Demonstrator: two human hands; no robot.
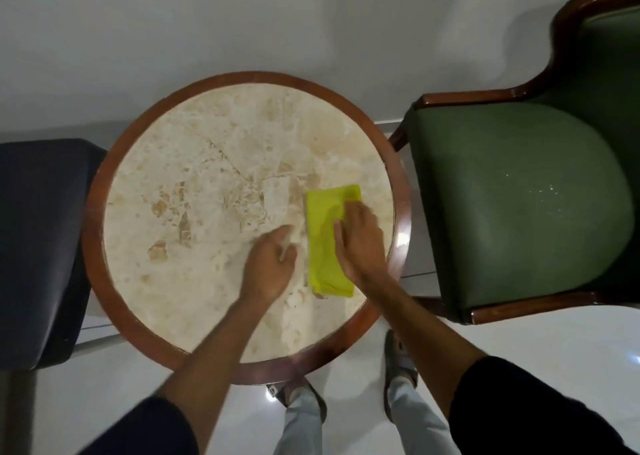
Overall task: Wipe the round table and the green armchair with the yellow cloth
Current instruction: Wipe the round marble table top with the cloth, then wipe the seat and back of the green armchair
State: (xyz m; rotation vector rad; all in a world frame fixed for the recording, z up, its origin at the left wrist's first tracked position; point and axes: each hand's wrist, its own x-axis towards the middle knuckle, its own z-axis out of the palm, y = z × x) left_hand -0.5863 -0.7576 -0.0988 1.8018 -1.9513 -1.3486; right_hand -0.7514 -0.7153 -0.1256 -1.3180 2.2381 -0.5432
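Observation:
The round table (pixel 104 184) has a beige marble top inside a brown wooden rim. A folded yellow cloth (pixel 323 243) lies flat on its right half. My right hand (pixel 360 243) presses down on the cloth's right side, palm flat and fingers spread over it. My left hand (pixel 270 264) hovers just left of the cloth with its fingers loosely curled, blurred, holding nothing. The green armchair (pixel 519 195), with a wooden frame, stands right of the table; small white specks dot its seat.
A dark blue padded seat (pixel 41 240) stands against the table's left side. A white wall runs behind the table. My legs and sandalled feet (pixel 398 357) stand on a glossy white tiled floor at the table's near edge.

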